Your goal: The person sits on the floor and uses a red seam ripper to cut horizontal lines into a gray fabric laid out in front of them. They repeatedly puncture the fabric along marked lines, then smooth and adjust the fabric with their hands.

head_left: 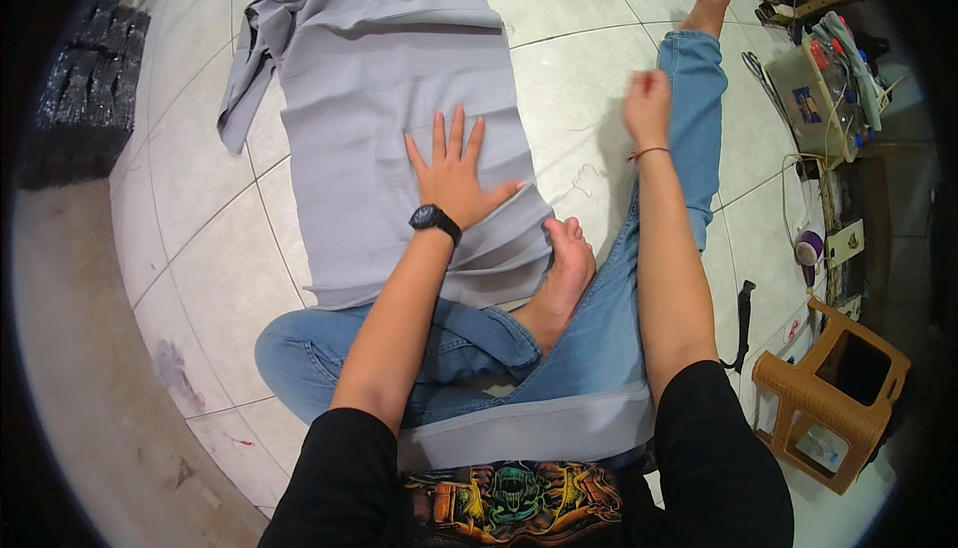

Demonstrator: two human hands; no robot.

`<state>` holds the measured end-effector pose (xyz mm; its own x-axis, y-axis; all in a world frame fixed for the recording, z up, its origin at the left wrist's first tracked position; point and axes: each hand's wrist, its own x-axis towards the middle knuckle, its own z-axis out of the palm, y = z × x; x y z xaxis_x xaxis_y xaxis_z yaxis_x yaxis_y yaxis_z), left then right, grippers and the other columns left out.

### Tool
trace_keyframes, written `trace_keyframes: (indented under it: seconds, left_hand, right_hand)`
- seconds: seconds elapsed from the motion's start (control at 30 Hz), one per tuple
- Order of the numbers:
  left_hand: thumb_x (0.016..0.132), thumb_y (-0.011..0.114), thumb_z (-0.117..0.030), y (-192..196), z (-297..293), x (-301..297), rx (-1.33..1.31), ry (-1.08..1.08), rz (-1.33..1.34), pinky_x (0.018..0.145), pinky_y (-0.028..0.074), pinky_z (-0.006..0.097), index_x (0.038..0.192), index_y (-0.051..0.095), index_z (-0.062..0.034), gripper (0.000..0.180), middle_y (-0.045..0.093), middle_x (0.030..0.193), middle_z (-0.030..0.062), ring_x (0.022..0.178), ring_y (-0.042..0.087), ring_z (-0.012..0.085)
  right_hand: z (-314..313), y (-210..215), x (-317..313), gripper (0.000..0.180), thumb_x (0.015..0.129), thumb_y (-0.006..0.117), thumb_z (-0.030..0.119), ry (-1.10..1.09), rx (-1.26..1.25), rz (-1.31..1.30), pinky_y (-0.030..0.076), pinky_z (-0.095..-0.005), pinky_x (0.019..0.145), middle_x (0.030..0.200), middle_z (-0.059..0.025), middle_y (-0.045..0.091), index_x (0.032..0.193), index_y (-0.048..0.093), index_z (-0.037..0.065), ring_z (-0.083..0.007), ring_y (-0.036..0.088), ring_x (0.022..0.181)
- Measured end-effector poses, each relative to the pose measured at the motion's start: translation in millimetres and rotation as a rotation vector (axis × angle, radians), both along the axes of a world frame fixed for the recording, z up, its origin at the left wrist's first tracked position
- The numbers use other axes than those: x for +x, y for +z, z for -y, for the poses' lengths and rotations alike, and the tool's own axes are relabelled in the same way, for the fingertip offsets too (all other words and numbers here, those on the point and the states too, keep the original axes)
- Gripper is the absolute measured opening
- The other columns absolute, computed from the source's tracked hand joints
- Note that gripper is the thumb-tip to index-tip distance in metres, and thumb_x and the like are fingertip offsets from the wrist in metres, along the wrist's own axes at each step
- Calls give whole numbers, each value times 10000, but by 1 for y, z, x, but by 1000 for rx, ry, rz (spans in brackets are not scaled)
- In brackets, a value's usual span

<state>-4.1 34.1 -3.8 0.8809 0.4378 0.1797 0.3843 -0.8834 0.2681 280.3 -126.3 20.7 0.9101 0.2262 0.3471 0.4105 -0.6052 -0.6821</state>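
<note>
A grey garment (pixel 389 79) with a sleeve (pixel 249 99) at its far left lies spread on the tiled floor, with wrinkles across it. My left hand (pixel 454 174) rests flat on the cloth, fingers spread, a black watch on its wrist. My right hand (pixel 649 109) is raised beside my stretched right leg, its fingers curled in and slightly blurred. A touch of red shows at those fingers, too small to name. Loose pale threads (pixel 582 181) lie on the tiles between the garment and my leg. Another strip of grey cloth (pixel 539 423) lies across my lap.
My bare left foot (pixel 567 269) is at the garment's near right corner. A brown plastic stool (pixel 833 393) lies on its side at the right. Beyond it are a purple-and-white object (pixel 808 247) and a bin of bottles (pixel 813 99). Black wrapped bundles (pixel 90 89) are stacked far left.
</note>
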Motion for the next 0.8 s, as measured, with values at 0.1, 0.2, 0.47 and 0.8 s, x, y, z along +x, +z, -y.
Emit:
trace_keyframes:
  seconds: [0.1,0.2,0.47,0.8]
  left_hand:
    - [765,763,-780,5,18,-17,-26,10,-72,1230,67,810,1699,382,-158,1186,250,1799,167,1668,157,424]
    - [748,801,-710,14,37,-29,-88,11,-110,1236,63,807,1702,369,-158,1184,249,1794,174,1668,150,424]
    - [738,855,-593,32,46,-25,-135,7,-7,1203,242,711,1491,597,-88,943,495,1599,188,1516,389,404]
    - [864,836,-471,7,6,30,-400,-208,241,1075,401,513,1437,674,-92,706,578,1492,190,1335,517,378]
  right_hand:
    - [20,-2,13,196,1035,664,204,-195,32,-59,560,-499,824,935,-193,698,1141,651,39,-407,710,913]
    - [10,-6,-16,246,995,719,248,-101,-272,33,572,-490,867,1050,-196,701,1155,680,65,-399,714,992]
    - [-48,6,-104,464,911,802,476,538,-545,-370,596,-488,849,959,-242,773,935,769,13,-415,758,946]
    - [-25,2,-65,355,982,775,302,652,99,-932,521,-326,704,785,-94,717,932,746,-49,-129,641,749]
